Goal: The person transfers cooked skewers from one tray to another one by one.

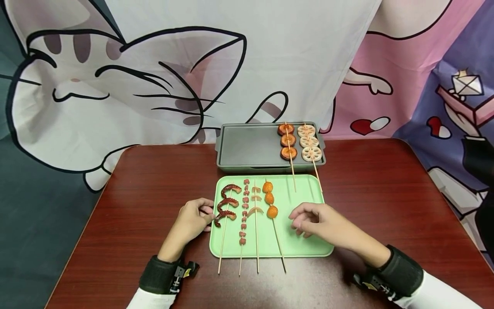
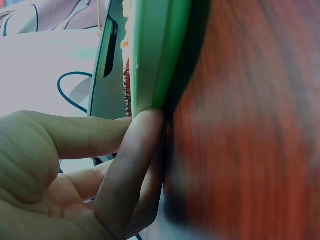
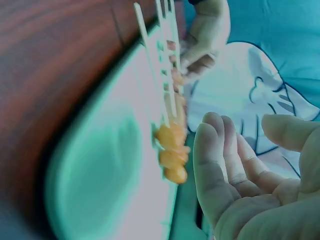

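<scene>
Two skewers already lie on the grey grill pan (image 1: 247, 148) at the far edge of the table (image 1: 154, 189): one of brown rounds (image 1: 287, 140) and one of lotus root slices (image 1: 310, 142), both at the pan's right end with their sticks reaching back over the green tray (image 1: 305, 240). The rest of the pan is bare.

Four skewers are left on the tray, side by side over its left half: the octopus skewer (image 1: 227, 205) nearest the left edge, then a skewer of small pink pieces (image 1: 244, 210), a skewer of pale curved pieces (image 1: 255, 201), and the skewer of orange balls (image 1: 269, 199).

The left hand (image 1: 193, 221) sits at the tray's left edge, its fingertips (image 2: 145, 130) pressed against the rim, steadying it rather than gripping a skewer. The right hand (image 1: 320, 221) hovers over the bare right half of the tray, fingers loosely curled and empty, just beside the orange balls.

By this count the moving looks about a third done.
</scene>
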Available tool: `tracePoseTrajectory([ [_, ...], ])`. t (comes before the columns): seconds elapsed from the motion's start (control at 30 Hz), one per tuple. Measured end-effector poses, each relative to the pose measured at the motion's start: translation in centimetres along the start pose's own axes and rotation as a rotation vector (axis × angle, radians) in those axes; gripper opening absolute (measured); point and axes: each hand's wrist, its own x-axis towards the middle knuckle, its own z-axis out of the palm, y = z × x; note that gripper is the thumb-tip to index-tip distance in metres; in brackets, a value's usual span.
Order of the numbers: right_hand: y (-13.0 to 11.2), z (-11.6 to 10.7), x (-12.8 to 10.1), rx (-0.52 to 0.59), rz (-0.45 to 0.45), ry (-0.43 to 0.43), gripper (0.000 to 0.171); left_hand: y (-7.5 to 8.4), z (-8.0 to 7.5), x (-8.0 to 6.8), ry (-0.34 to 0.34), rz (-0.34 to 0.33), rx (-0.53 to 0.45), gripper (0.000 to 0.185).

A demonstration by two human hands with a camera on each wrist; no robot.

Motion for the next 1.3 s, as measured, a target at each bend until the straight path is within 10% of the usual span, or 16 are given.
tracePoseTrajectory([
  [0.8,-2.4,-4.3,1.8,-0.199,0.016,0.294,0.048,0.3,-0.1,0.0,-0.007,-0.007,-0.017,0.033],
  [1.3,-2.5,-5.5,3.7,0.401,0.126,0.071,0.063,0.3,-0.1,-0.1,-0.003,-0.011,-0.009,0.032],
])
